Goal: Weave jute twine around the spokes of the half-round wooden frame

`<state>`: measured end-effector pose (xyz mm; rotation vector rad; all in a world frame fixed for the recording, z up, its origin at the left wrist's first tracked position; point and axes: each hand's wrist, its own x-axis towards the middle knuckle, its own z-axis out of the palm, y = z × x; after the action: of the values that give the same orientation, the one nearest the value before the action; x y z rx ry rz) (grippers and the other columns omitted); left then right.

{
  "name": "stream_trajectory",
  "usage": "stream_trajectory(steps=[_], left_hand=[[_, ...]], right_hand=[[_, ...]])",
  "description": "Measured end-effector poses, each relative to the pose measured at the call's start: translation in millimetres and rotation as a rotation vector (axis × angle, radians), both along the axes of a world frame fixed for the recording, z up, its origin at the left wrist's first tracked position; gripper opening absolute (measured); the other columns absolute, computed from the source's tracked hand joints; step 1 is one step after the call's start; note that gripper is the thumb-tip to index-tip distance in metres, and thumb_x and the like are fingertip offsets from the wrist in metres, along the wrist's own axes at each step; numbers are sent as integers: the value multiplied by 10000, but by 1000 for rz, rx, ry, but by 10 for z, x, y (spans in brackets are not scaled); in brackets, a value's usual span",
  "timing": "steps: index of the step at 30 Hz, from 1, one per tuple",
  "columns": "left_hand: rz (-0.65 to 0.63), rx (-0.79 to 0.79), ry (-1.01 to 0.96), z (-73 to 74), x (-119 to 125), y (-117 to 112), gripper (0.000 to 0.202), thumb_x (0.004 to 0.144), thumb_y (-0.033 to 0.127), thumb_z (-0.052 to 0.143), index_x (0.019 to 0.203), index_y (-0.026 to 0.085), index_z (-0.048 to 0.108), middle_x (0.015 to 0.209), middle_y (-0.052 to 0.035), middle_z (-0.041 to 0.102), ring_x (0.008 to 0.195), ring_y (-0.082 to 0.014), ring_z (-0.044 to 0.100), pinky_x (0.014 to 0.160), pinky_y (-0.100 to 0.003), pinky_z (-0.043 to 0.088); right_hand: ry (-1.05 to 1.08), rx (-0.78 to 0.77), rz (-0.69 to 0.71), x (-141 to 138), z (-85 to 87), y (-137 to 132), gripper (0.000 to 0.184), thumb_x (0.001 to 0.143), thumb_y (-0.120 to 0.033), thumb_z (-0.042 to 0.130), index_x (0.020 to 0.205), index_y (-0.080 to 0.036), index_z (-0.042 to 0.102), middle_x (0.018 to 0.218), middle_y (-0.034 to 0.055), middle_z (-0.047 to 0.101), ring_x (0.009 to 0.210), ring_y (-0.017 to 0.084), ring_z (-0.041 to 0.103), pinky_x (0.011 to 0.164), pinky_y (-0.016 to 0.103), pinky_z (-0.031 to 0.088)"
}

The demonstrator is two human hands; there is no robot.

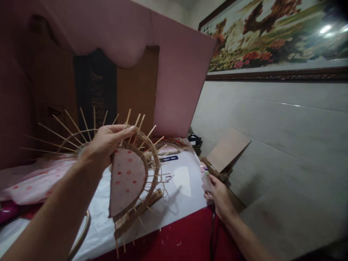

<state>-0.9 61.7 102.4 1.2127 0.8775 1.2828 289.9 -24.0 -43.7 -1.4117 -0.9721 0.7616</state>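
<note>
My left hand (108, 143) is closed on the upper rim of a half-round craft piece (157, 166) made of twine and thin wooden sticks. The sticks fan outward, and a white fabric panel (127, 181) with red dots fills its middle. Over the table's right edge, my right hand (217, 195) is wrapped round a pale tool with a black cord (207, 181), which looks like a hot glue gun. The hand partly hides it, so its details are unclear.
On the white tabletop (187, 206) lie a blue utility knife (169, 158) and a pale cut-out (182, 180). Dotted fabric (40, 181) is bunched at left. A pink cardboard box (176, 83) stands behind. A board (228, 148) leans against the right wall.
</note>
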Motion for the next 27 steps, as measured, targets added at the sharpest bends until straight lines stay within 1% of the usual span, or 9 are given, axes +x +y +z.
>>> stream_trajectory(steps=[2,3,5,9,11,15,21,24,27], left_hand=[[-36,-2,-22,-23,-15,12,143,670,248,762,756,141,724,589,22,694,503,-89,600,468,-163,453],[-52,7,-23,-35,-20,22,145,669,246,761,765,142,727,622,10,704,521,-92,606,488,-167,462],[-37,11,-21,-57,-26,47,163,638,259,781,741,144,730,611,-8,700,495,-96,595,453,-169,445],[-60,1,-17,-77,-23,74,185,601,236,798,753,148,738,615,-19,696,492,-93,584,441,-160,426],[-71,7,0,-74,-19,65,182,611,235,789,763,148,740,640,-31,706,525,-110,604,470,-173,446],[-57,19,32,-54,-10,19,166,630,245,767,764,150,741,663,-49,718,548,-137,621,486,-198,455],[-31,57,41,-17,-6,-26,117,629,212,747,734,160,739,651,-44,712,560,-147,621,502,-212,460],[-52,53,32,-4,-27,-31,115,634,206,742,741,166,734,672,-45,715,583,-150,629,524,-218,472],[-60,52,25,3,-46,-34,151,621,216,759,759,163,729,690,-44,715,586,-151,631,537,-227,481]], right_hand=[[247,90,6,-98,169,-50,311,673,-401,734,817,-180,570,629,-32,446,487,80,372,368,171,218],[311,112,28,-151,259,-75,334,629,-385,777,793,-173,578,615,-34,435,489,78,363,364,173,214],[365,127,97,-260,431,-121,368,595,-389,807,780,-160,586,579,-44,411,467,63,320,359,177,204],[282,63,317,-494,711,-155,437,676,-445,755,950,-137,609,530,-69,376,434,31,281,383,169,190],[194,70,397,-619,827,-128,400,747,-478,685,929,-129,610,508,-64,397,420,29,303,387,172,204],[64,163,572,-828,1024,10,403,830,-526,557,749,-132,581,516,-30,489,350,20,343,357,185,225],[39,262,676,-966,1196,213,365,856,-450,558,663,-141,547,588,-26,511,348,11,371,333,168,236],[86,235,757,-1017,1196,256,387,870,-458,532,644,-145,532,534,-41,471,343,15,347,327,163,221],[122,210,783,-1047,1168,264,372,869,-458,536,670,-144,534,572,-33,494,350,9,346,323,157,216]])
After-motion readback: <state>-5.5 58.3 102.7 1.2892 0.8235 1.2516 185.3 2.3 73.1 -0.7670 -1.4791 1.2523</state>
